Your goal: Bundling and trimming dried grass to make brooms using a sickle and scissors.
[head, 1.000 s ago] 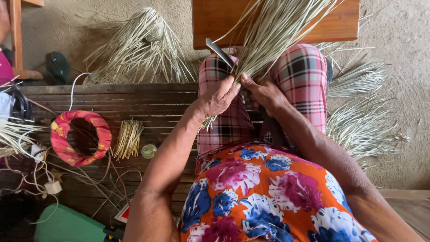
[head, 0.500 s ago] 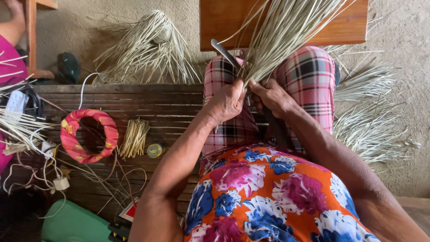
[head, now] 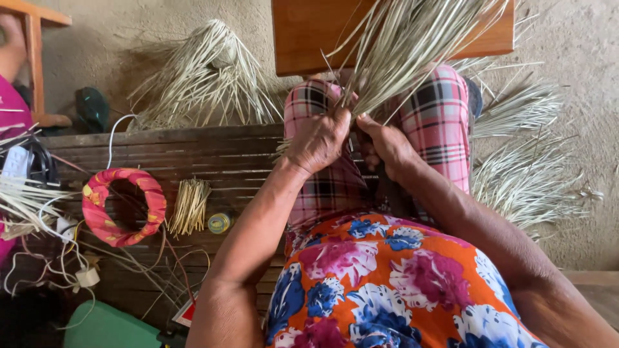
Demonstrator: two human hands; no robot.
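A bundle of pale straw strands [head: 412, 51] fans upward from the person's lap, its lower end gathered just above the knees in pink plaid trousers [head: 438, 122]. The left hand [head: 319, 138] has its fingers curled shut around the gathered base of the bundle. The right hand [head: 387, 145] sits just beside it, touching the same base, with its fingers closed on the strands. Behind the bundle stands a wooden stool [head: 303, 32] on the floor.

To the person's left runs a dark wooden counter [head: 193, 154]. On it lies a ring wrapped in pink and yellow cloth [head: 122, 206], with nothing inside its hollow but bare planks. Just beside the ring rests a small sheaf of cut straw [head: 189, 207], and next to that a small round yellow spool [head: 220, 223]. White cords [head: 58, 258] trail over the counter's near end.

More heaps of loose straw lie on the floor: one heap [head: 206, 77] beyond the counter, another [head: 529, 167] to the person's right.
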